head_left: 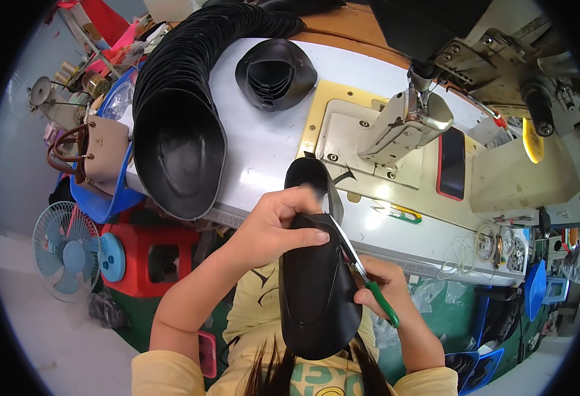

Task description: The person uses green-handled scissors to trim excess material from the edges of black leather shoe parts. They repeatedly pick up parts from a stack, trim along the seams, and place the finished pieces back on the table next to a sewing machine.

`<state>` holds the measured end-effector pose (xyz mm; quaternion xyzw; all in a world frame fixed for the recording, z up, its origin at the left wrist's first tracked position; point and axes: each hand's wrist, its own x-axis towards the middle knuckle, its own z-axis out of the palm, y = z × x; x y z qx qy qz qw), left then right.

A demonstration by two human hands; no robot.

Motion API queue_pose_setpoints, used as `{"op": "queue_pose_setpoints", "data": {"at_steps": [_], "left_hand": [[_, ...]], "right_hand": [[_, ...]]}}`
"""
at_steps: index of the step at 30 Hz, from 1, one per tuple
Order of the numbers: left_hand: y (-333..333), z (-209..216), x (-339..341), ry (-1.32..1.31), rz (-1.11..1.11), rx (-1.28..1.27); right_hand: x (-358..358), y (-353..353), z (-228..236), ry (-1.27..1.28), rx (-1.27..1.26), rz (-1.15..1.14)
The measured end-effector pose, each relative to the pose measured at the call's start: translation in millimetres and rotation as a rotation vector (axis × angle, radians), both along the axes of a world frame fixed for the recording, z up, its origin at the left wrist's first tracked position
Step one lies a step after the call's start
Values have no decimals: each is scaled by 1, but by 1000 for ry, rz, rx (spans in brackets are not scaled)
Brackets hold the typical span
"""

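Observation:
A black shoe upper hangs in front of my body, its rounded toe end toward me and its opening away from me. My left hand grips it near the opening, the thumb lying on top. In my right hand are scissors with green handles. Their blades run along the right edge of the upper, close to my left fingertips. Whether the blades are closed, I cannot tell. A thin black strip sticks out beside the opening.
A long curved stack of nested black uppers lies at the left of the white table. More nested uppers sit behind. A sewing machine, a phone and a yellow-handled tool are to the right. A fan stands left.

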<state>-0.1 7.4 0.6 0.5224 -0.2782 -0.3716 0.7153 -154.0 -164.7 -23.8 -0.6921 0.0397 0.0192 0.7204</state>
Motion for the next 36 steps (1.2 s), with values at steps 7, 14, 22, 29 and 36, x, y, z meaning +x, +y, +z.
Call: {"op": "queue_pose_setpoints", "data": {"at_steps": [7, 14, 22, 29, 36], "left_hand": [[3, 16, 5, -17, -75, 126], [9, 21, 12, -216, -131, 175], [5, 28, 13, -453, -173, 212], [9, 22, 13, -358, -88, 202], [10, 18, 10, -354, -50, 170]], "right_hand": [[-4, -8, 0, 2, -191, 4], [-9, -12, 6, 6, -336, 37], [-11, -6, 0, 150, -114, 75], [-12, 6, 6, 235, 69, 29], [-12, 8, 6, 221, 37, 18]]}}
